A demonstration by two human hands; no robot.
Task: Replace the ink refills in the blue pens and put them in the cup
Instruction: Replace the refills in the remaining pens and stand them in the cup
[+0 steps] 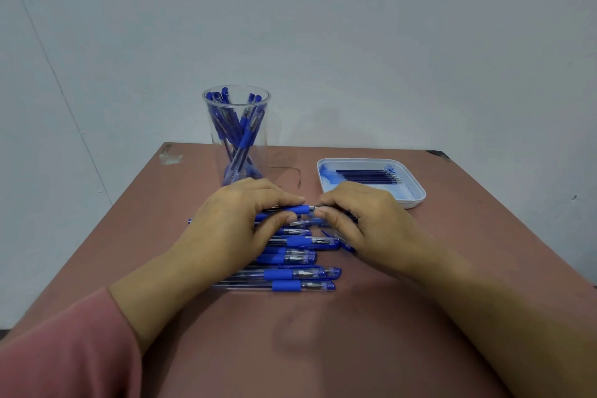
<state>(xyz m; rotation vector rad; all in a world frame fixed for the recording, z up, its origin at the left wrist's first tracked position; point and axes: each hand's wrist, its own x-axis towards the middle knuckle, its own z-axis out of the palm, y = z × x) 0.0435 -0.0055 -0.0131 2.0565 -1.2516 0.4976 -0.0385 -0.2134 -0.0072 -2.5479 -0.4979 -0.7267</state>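
Observation:
Both my hands grip one blue pen held level just above a row of pens. My left hand pinches its barrel and blue grip. My right hand pinches the tip end, thumb and forefinger closed on it. Below them several blue pens lie side by side on the table. A clear plastic cup stands behind my left hand, with several blue pens upright inside. A white square tray at the right holds several dark blue refills.
The brown table ends at a far edge just behind the cup and tray, against a pale wall. My pink sleeve covers the near left corner. A loose blue cap lies under my right hand.

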